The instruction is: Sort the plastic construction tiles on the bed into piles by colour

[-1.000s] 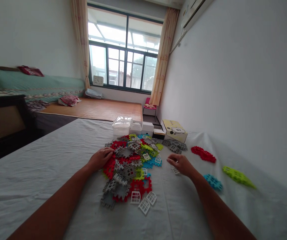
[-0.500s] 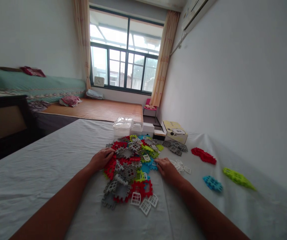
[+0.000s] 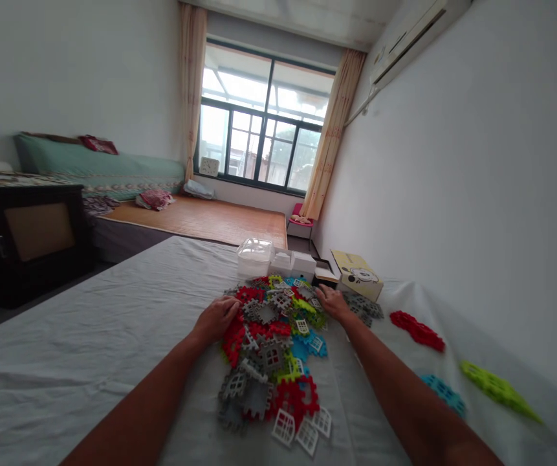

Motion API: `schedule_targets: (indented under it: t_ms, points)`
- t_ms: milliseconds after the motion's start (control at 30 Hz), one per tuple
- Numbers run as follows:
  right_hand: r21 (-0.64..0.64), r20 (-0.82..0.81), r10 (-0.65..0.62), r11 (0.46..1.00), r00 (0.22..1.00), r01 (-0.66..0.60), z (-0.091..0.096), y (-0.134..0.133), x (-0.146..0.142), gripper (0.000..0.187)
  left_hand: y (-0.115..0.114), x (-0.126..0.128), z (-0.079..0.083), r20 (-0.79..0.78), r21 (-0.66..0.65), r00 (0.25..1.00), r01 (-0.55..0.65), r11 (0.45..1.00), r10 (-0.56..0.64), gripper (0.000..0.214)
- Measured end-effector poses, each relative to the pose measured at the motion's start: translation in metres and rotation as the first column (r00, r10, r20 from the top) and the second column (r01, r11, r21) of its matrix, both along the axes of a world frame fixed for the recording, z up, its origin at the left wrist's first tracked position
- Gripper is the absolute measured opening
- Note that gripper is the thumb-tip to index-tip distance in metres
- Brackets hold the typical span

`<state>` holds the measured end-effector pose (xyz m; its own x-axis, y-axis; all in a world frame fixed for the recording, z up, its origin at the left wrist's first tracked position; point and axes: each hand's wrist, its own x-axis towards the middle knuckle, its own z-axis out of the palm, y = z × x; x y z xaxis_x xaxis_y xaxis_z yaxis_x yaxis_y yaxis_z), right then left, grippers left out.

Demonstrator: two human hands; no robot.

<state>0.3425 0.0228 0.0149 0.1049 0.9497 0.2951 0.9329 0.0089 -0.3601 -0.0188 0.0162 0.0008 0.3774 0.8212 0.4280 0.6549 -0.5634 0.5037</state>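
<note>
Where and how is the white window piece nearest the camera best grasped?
Probably pinched by its near edge, coming from the wearer's side: the white window piece looks thin, and that edge lies uncovered, while the red pieces lie beyond it.

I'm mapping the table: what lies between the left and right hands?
In the head view, the pile of coloured pieces lies between the left hand and right hand.

Right hand (image 3: 332,303), at the pile's (image 3: 278,329) far right, masks part of the grey stack (image 3: 368,307); its grip? Too small to tell! Left hand (image 3: 217,317), pile's left, equally unreadable. Nearer than the pile, both arms (image 3: 137,401) cut off!
</note>
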Motion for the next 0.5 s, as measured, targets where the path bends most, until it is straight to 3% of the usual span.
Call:
schedule_targets:
  t_ms: [300,500]
  points:
    - [-0.012,-0.064,0.011,1.000,0.998,-0.012,-0.022,-0.001,-0.055,0.057,0.009,-0.004,-0.005,0.088,0.042,0.993,-0.081,0.996,0.077,0.040]
    - [0.053,-0.169,0.180,0.983,0.969,-0.174,-0.004,-0.019,-0.071,0.048,0.012,-0.014,-0.002,0.083,0.016,0.994,-0.074,0.997,0.073,0.044]
